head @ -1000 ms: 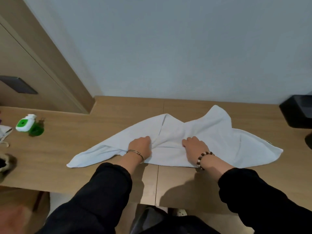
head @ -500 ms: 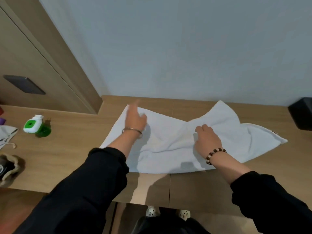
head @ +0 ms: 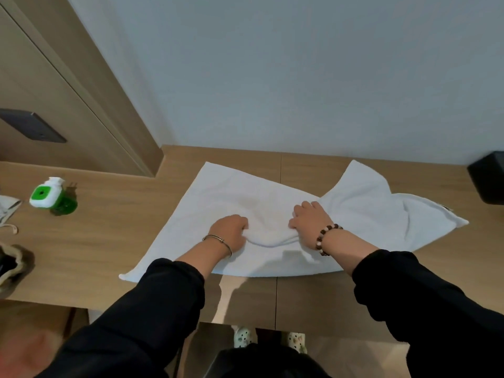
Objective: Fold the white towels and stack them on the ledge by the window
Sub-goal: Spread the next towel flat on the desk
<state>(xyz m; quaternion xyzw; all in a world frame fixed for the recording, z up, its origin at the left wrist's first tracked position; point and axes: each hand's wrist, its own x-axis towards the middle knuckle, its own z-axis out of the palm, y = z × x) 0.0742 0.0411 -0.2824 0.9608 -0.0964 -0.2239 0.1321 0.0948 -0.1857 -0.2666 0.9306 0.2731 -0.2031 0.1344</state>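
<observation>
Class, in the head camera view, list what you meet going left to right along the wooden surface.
green-and-white bottle → left hand → right hand, both gripping the white towel → black object

Pale grey-blue wall [head: 300, 77], light wooden tabletop [head: 95, 241], tan wood panelling [head: 54, 91]

Left hand [head: 230, 231] back from far corner to towel [head: 218, 192] middle beside my right, seemingly pinching fold; left half spread flat.
</observation>
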